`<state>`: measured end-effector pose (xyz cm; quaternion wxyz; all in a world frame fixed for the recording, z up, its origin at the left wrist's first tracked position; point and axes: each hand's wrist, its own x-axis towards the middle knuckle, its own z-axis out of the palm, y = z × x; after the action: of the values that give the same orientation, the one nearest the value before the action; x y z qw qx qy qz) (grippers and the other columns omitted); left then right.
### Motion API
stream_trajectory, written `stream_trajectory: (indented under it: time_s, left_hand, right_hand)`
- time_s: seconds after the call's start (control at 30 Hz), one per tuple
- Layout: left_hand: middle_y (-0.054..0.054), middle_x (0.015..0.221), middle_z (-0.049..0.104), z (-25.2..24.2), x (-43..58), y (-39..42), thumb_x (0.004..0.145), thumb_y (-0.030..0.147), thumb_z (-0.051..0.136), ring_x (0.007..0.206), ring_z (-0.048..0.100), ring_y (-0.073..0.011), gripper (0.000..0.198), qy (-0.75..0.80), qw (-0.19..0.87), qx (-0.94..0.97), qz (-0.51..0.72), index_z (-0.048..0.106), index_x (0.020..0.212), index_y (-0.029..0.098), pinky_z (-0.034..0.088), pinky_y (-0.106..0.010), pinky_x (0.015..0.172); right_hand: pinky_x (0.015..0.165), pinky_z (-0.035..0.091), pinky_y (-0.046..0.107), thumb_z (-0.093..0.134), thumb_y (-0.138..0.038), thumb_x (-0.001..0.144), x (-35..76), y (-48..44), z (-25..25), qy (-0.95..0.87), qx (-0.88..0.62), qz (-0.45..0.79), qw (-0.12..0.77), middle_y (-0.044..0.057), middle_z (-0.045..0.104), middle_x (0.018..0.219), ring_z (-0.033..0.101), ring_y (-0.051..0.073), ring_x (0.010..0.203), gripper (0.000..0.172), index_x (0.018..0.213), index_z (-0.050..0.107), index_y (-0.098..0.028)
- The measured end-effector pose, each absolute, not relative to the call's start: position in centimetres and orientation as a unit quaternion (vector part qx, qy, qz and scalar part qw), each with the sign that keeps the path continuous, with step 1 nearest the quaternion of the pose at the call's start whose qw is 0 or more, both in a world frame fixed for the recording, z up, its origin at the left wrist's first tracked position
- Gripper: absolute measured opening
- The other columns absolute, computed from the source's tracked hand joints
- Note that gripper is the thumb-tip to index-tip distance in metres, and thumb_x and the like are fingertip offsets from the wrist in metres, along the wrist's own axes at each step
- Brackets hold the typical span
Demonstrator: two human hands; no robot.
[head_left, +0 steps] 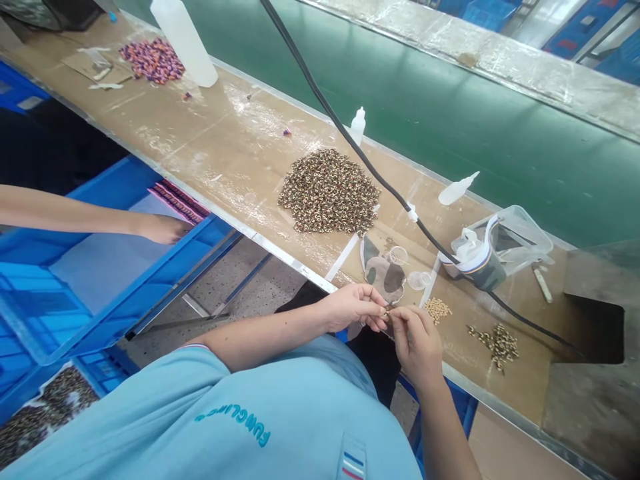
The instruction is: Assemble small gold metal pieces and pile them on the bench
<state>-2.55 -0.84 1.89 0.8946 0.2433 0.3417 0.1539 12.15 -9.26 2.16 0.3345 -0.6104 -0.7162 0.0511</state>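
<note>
My left hand (357, 307) and my right hand (416, 339) meet at the table's front edge, fingertips pinched around a tiny brownish piece (387, 312). Its exact kind is too small to make out, and the fingers cover most of it. Just beyond my hands lies a camouflage-patterned cloth (385, 277) with a small clear round dish (399, 255) on it. Right of the cloth sits a clear round lid (419, 280). A little heap of pale beige bits (438, 309) is close to my right hand, and a smaller pile of dark-and-gold pieces (501, 345) lies farther right.
A large pile of dark-and-gold pieces (329, 191) covers mid-table. Small squeeze bottles (457, 189), a big white bottle (185, 43) and a plastic tub (530, 233) stand along the back. A black cable (320, 93) crosses above. Another person's arm (75, 213) reaches into a blue crate (115, 293).
</note>
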Motion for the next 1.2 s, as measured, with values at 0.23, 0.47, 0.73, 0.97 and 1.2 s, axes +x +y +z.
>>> stream_trajectory:
  time_s: [0.23, 0.47, 0.73, 0.97, 1.2]
  left_hand:
    - [-0.003, 0.057, 0.066, 1.8, -2.7, -1.0, 0.056, 0.022, 0.08, 0.052, 0.064, -0.0123, 0.035, 0.339, 0.89, 0.255, 0.165, 0.054, 0.077, 0.01, 0.05, -0.022, 0.053]
    - [-0.003, 0.057, 0.066, 1.6, -2.6, -1.1, 0.057, 0.029, 0.08, 0.051, 0.063, -0.0118, 0.039, 0.329, 0.891, 0.26, 0.175, 0.053, 0.078, 0.011, 0.048, -0.021, 0.053]
    - [-0.004, 0.057, 0.066, 1.8, -2.6, -1.2, 0.051, 0.036, 0.082, 0.049, 0.062, -0.0108, 0.047, 0.335, 0.887, 0.269, 0.169, 0.053, 0.078, 0.011, 0.047, -0.021, 0.053]
    - [-0.002, 0.059, 0.065, 2.2, -2.6, -1.6, 0.059, 0.037, 0.078, 0.051, 0.06, -0.0089, 0.041, 0.329, 0.874, 0.298, 0.196, 0.052, 0.079, 0.013, 0.045, -0.019, 0.053]
    - [0.0, 0.067, 0.061, 1.7, -2.7, -2.5, 0.071, 0.038, 0.07, 0.064, 0.061, -0.0099, 0.03, 0.31, 0.81, 0.422, 0.265, 0.053, 0.08, 0.014, 0.049, -0.024, 0.067]
  right_hand:
    - [0.069, 0.049, 0.025, 0.053, -0.015, 0.085, 11.9, -9.8, 1.9, -0.704, -0.617, 0.034, 0.35, 0.003, 0.06, 0.081, 0.057, 0.012, 0.076, 0.01, 0.091, 0.058, -0.02]
    - [0.071, 0.05, 0.026, 0.056, -0.009, 0.081, 11.8, -10.6, 1.3, -0.701, -0.607, 0.005, 0.374, 0.004, 0.062, 0.093, 0.06, 0.013, 0.082, 0.037, 0.114, 0.059, -0.025]
    - [0.073, 0.052, 0.027, 0.057, -0.007, 0.08, 11.6, -10.7, 1.4, -0.718, -0.579, 0.022, 0.386, 0.005, 0.062, 0.096, 0.061, 0.014, 0.085, 0.048, 0.122, 0.055, -0.028]
    - [0.065, 0.053, 0.024, 0.058, -0.014, 0.081, 11.1, -10.8, 1.3, -0.632, -0.649, 0.022, 0.423, 0.004, 0.06, 0.092, 0.06, 0.011, 0.076, 0.028, 0.106, 0.064, -0.024]
    - [0.054, 0.051, 0.022, 0.06, -0.019, 0.081, 9.9, -10.7, 1.8, -0.586, -0.679, 0.052, 0.439, 0.003, 0.061, 0.084, 0.057, 0.008, 0.061, 0.012, 0.091, 0.066, -0.02]
